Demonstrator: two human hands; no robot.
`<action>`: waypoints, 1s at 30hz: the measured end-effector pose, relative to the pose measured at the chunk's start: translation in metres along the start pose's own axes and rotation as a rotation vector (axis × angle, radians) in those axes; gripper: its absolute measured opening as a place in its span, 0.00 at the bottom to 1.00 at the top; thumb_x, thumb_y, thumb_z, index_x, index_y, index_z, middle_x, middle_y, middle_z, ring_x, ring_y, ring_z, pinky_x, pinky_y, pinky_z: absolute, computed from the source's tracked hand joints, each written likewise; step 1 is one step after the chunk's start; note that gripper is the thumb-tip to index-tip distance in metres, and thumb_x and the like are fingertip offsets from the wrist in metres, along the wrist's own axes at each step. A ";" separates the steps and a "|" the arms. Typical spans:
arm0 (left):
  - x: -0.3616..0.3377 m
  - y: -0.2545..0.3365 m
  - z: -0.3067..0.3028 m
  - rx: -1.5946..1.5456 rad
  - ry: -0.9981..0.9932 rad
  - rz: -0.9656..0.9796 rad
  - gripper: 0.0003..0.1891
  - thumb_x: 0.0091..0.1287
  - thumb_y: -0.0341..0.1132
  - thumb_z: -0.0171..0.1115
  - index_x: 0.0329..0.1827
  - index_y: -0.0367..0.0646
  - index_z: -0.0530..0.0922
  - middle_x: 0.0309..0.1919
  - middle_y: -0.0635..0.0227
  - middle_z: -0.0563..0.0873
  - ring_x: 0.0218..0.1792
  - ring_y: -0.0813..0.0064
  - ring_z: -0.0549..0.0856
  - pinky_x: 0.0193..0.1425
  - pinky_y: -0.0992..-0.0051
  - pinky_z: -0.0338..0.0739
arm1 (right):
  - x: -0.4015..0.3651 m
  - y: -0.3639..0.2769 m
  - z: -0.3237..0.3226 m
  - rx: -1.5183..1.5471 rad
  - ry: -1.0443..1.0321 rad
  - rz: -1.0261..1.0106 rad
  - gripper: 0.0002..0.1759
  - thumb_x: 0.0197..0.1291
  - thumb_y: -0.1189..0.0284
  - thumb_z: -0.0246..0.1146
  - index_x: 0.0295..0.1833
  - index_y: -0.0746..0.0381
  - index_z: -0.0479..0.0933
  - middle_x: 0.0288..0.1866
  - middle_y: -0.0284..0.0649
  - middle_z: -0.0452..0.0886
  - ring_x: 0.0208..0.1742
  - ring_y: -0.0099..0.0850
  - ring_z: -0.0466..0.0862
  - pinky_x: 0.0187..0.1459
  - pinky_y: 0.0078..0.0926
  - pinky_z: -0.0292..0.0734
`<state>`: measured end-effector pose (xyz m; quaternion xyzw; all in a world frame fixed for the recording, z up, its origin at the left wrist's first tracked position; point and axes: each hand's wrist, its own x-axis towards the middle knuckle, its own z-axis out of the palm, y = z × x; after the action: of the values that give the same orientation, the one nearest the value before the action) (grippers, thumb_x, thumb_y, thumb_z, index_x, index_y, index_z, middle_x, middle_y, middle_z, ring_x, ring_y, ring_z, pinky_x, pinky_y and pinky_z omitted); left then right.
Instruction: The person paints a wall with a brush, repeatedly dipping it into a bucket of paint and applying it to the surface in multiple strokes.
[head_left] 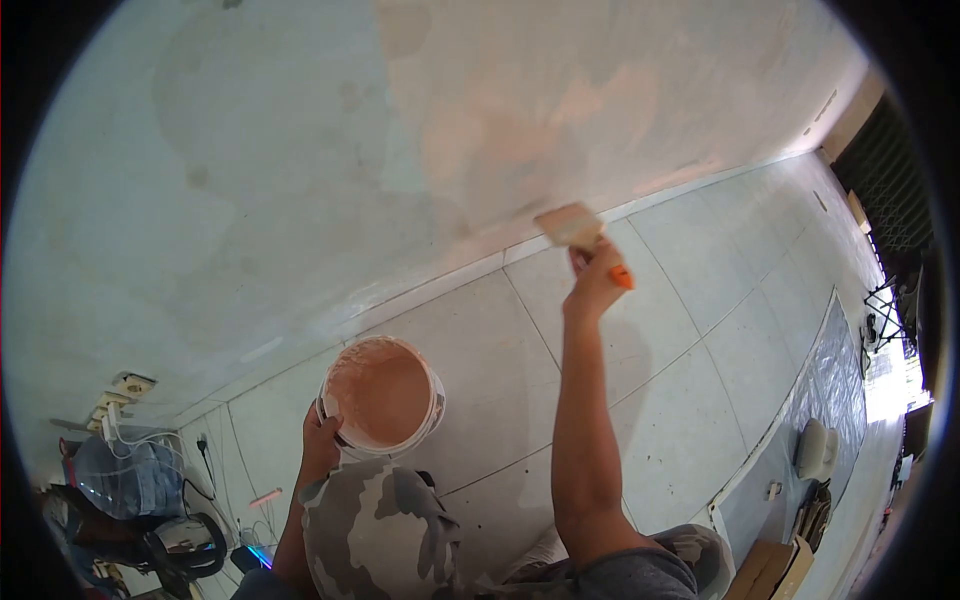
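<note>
My right hand (pixel 594 275) is closed around the handle of a wide flat paintbrush (pixel 569 224), and the handle's orange end sticks out behind my fist. The pale brush head overlaps the foot of the wall (pixel 540 120), just above the baseboard. The wall has a pinkish painted patch beside paler grey-white areas. Low on the left, my left hand (pixel 320 440) grips the side of a white paint bucket (pixel 438 403), fingers at its rim. Pinkish-beige paint (pixel 388 400) fills part of the bucket, and its inner wall is smeared. My camouflage-covered knee (pixel 380 525) is right below it.
White floor tiles (pixel 500 380) run along the baseboard. At lower left are a wall socket (pixel 133 385) with plugged-in cables and a cluster of bags. On the right lie a plastic sheet (pixel 830 370) and cardboard (pixel 770 570); a dark metal gate (pixel 885 170) stands beyond.
</note>
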<state>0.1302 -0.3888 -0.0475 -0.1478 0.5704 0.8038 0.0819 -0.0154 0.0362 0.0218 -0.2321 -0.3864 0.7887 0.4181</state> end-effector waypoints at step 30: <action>-0.002 0.009 0.006 0.116 -0.017 -0.036 0.21 0.61 0.25 0.53 0.59 0.35 0.70 0.46 0.62 0.81 0.45 0.70 0.82 0.52 0.70 0.77 | -0.054 -0.013 0.024 0.020 0.011 0.074 0.16 0.66 0.72 0.53 0.52 0.73 0.73 0.50 0.47 0.78 0.52 0.36 0.81 0.56 0.38 0.81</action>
<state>0.1281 -0.3861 -0.0372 -0.1464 0.6127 0.7689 0.1096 0.0039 -0.0144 0.0486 -0.2464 -0.3675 0.8061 0.3930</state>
